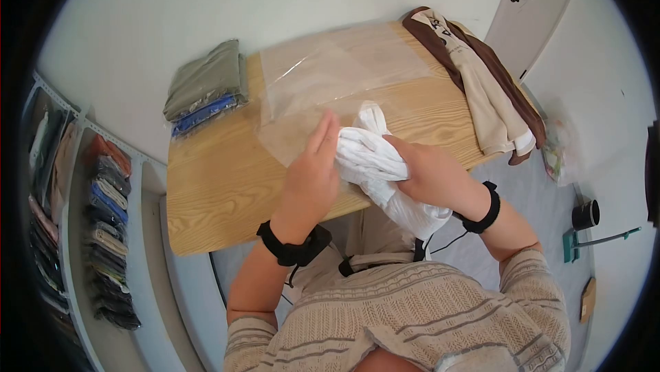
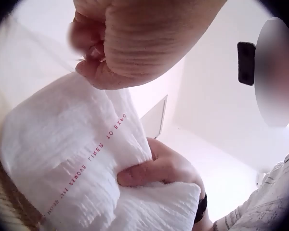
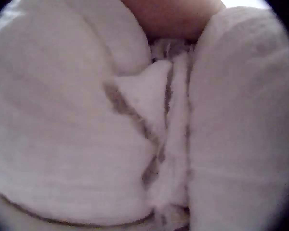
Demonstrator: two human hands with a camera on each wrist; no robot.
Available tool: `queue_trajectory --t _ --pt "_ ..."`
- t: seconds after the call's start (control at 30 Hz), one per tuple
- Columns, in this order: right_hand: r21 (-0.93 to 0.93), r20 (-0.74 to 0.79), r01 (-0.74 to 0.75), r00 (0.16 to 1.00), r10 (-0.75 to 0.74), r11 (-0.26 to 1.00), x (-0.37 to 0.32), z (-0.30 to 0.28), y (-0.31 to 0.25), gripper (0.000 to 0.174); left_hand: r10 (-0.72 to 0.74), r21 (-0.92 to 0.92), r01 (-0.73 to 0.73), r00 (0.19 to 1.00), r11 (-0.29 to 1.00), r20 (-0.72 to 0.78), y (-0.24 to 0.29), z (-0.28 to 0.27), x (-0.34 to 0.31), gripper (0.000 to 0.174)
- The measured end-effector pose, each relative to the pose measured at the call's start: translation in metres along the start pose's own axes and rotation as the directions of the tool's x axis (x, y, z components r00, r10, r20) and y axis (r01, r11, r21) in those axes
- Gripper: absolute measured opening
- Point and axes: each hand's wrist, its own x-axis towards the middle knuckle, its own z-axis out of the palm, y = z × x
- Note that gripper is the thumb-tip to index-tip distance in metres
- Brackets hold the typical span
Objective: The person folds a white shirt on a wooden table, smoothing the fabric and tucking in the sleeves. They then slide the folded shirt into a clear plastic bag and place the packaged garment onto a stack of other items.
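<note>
A bundled white cloth garment (image 1: 375, 155), wrinkled and partly in thin clear plastic, is held between both hands over the table's near edge. In the left wrist view, red lettering (image 2: 89, 163) runs across the plastic over the cloth. My left hand (image 1: 313, 172) is at the bundle's left side with fingers pointing up; its thumb and fingertip (image 2: 84, 36) pinch the bundle's upper edge. From the right, my right hand (image 1: 440, 172) grips the cloth, thumb on top. White folds (image 3: 62, 120) fill the right wrist view, and part of the garment hangs below the table edge.
Clear plastic bags (image 1: 337, 62) lie flat on the wooden table (image 1: 213, 200). Folded bagged garments (image 1: 206, 86) are stacked at the back left, and a brown and cream garment (image 1: 481, 83) drapes over the right edge. Shelves with folded clothes (image 1: 110, 234) stand at left.
</note>
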Motion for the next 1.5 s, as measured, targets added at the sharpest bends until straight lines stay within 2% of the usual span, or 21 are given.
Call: queue_trajectory --t 0.07,0.1,0.17,0.2,0.27,0.4,0.47,0.57,0.67,0.73,0.77,0.87,0.93,1.07,1.13,1.23,1.3,1.33,1.4,1.43,1.5 --pt "-0.029 0.033 0.005 0.999 -0.004 1.000 0.005 -0.002 -0.001 0.063 -0.053 0.066 0.047 0.995 0.997 0.082 0.011 -0.002 0.001 0.070" --pt "-0.082 -0.056 0.005 0.998 -0.009 0.997 0.007 -0.002 -0.002 0.062 -0.048 0.068 0.042 0.996 0.997 0.081 0.013 0.000 0.001 0.070" --pt "-0.134 -0.147 0.001 0.989 -0.021 0.991 0.010 0.001 -0.006 0.061 0.091 0.198 -0.097 0.995 0.975 0.039 0.015 0.004 0.001 0.058" --pt "-0.202 -0.158 -0.009 0.987 -0.023 0.979 0.010 0.005 -0.011 0.060 0.095 0.201 -0.101 0.995 0.974 0.039 0.012 0.008 0.002 0.058" --pt "-0.270 -0.175 -0.021 0.984 -0.027 0.963 0.013 0.009 -0.012 0.059 0.289 0.124 -0.281 0.956 0.952 -0.046 0.008 0.014 0.006 0.056" --pt "-0.206 -0.242 -0.017 0.970 -0.034 0.978 0.024 0.016 -0.005 0.059 0.279 0.153 -0.286 0.958 0.946 0.066 0.023 0.008 0.006 0.057" --pt "-0.214 -0.300 -0.040 0.953 -0.026 0.976 0.031 0.019 -0.001 0.060 0.245 0.106 -0.271 0.947 0.957 0.207 0.031 0.002 0.005 0.062" --pt "-0.213 -0.377 -0.043 0.925 -0.042 0.976 0.038 0.024 0.003 0.061 0.287 0.036 -0.294 0.949 0.955 0.133 0.028 0.007 0.002 0.060" --pt "-0.120 -0.291 -0.087 0.956 0.049 0.989 0.045 0.033 -0.001 0.062 0.239 0.079 -0.243 0.969 0.967 0.055 0.014 0.016 -0.005 0.059" --pt "-0.354 -0.410 0.051 0.889 -0.204 0.934 0.049 0.041 -0.003 0.063 0.241 0.172 -0.236 0.971 0.956 -0.007 0.003 0.022 -0.011 0.056" --pt "-0.353 -0.405 0.058 0.890 -0.209 0.934 0.049 0.043 -0.008 0.063 0.247 0.262 -0.221 0.966 0.939 -0.070 0.001 0.022 -0.014 0.053" --pt "-0.343 -0.194 0.159 0.952 -0.235 0.926 0.044 0.061 -0.022 0.062 0.162 0.300 -0.131 0.984 0.945 -0.079 0.001 0.021 -0.026 0.048" --pt "-0.090 0.010 0.249 0.968 -0.249 0.964 0.047 0.092 -0.019 0.061 0.160 0.334 -0.127 0.984 0.934 -0.075 -0.005 0.022 -0.035 0.047" --pt "-0.022 -0.002 0.274 0.962 -0.274 0.961 0.052 0.133 -0.022 0.059 0.150 0.352 -0.121 0.987 0.928 -0.056 -0.021 0.024 -0.053 0.048" --pt "-0.171 -0.172 0.254 0.944 -0.283 0.952 0.051 0.141 -0.024 0.051 0.140 0.363 -0.112 0.989 0.925 -0.053 -0.024 0.022 -0.059 0.049" --pt "-0.248 -0.203 0.133 0.962 -0.185 0.960 0.043 0.101 -0.030 0.042 0.128 0.412 -0.095 0.990 0.906 -0.054 -0.025 0.020 -0.064 0.049" --pt "-0.313 -0.375 0.049 0.911 -0.171 0.948 0.036 0.083 -0.021 0.036 0.123 0.444 -0.082 0.990 0.892 -0.064 -0.026 0.022 -0.064 0.048" --pt "-0.315 -0.369 0.047 0.914 -0.168 0.948 0.032 0.081 -0.008 0.036 0.128 0.435 -0.080 0.988 0.897 -0.082 -0.027 0.024 -0.065 0.047" --pt "-0.074 -0.497 -0.081 0.867 0.033 0.994 0.023 0.078 0.020 0.028 0.129 0.419 -0.075 0.986 0.905 -0.104 -0.028 0.029 -0.064 0.046" --pt "-0.078 -0.492 -0.086 0.870 0.037 0.993 0.016 0.076 0.026 0.028 0.133 0.426 -0.076 0.985 0.901 -0.106 -0.028 0.030 -0.064 0.044" --pt "-0.004 -0.597 -0.192 0.788 0.152 0.981 0.004 0.072 0.035 0.022 0.139 0.430 -0.079 0.984 0.900 -0.110 -0.027 0.031 -0.061 0.042"
